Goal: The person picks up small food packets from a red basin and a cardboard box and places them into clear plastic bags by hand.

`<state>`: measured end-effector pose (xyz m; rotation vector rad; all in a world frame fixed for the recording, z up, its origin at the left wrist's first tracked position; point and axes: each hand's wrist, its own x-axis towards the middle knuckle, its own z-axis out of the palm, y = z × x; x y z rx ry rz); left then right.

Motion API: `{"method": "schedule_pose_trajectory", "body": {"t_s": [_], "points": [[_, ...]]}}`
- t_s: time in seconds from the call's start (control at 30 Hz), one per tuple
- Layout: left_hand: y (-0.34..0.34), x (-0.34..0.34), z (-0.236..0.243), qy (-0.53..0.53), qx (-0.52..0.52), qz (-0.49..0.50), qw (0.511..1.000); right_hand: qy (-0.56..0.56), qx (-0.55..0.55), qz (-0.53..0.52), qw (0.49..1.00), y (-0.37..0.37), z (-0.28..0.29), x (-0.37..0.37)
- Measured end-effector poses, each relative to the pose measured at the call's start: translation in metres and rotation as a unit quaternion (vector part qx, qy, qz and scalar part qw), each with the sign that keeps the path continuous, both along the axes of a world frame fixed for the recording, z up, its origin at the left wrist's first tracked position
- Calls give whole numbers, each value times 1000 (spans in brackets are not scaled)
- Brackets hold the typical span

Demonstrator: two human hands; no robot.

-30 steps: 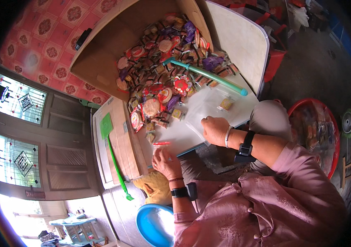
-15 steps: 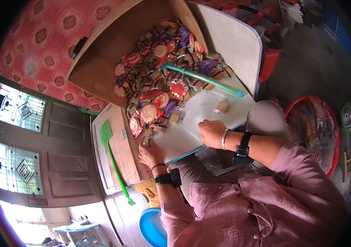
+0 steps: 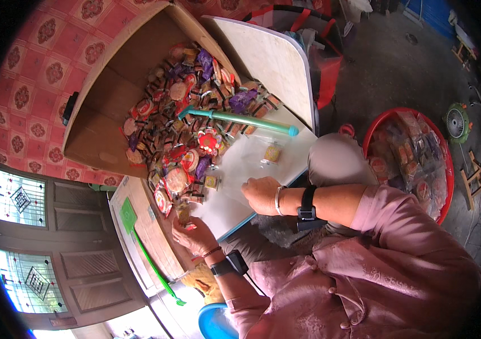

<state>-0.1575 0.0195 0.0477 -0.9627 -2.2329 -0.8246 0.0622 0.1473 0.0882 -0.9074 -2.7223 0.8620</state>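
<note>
My left hand (image 3: 194,236) is closed with its fingertips round a small wrapped snack (image 3: 183,212), at the near left edge of the white tabletop (image 3: 226,212). My right hand (image 3: 262,195) is a fist at the near edge of a clear plastic bag (image 3: 246,161), gripping it. Inside or under that bag lies a yellow wrapped snack (image 3: 272,152); which, I cannot tell. Another yellow snack packet (image 3: 211,182) sits between my hands. Beyond them spreads a heap of mixed wrapped snacks (image 3: 178,135), some round, some purple or red, spilling out of a tilted cardboard box (image 3: 105,124).
A green plastic tube with a handle (image 3: 252,120) lies across the heap's right side. At my right stands a red basin (image 3: 450,169) of filled clear bags. A green fly swatter (image 3: 129,216) rests on cardboard at left, a blue basin (image 3: 209,322) below. A small fan (image 3: 456,122) stands far right.
The whole view has shifted, so the scene sits further left. My left hand has drawn back toward me with a small wrapped snack in its fingers. My right hand stays at the bag.
</note>
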Motion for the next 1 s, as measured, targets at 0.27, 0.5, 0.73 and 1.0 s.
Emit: {"method": "schedule_pose_trajectory", "body": {"t_s": [0.27,0.5,0.73,1.0], "points": [[9,87,-1,-305,44,-235,922,5,8,-20,1000,-3,0,0],[27,110,-7,-244,-11,-305,920,9,12,-17,1000,-3,1,2],[30,112,0,-245,-11,-289,925,33,14,-31,999,-3,2,1],[20,112,7,-270,28,-273,923,18,34,-26,999,-3,2,1]]}}
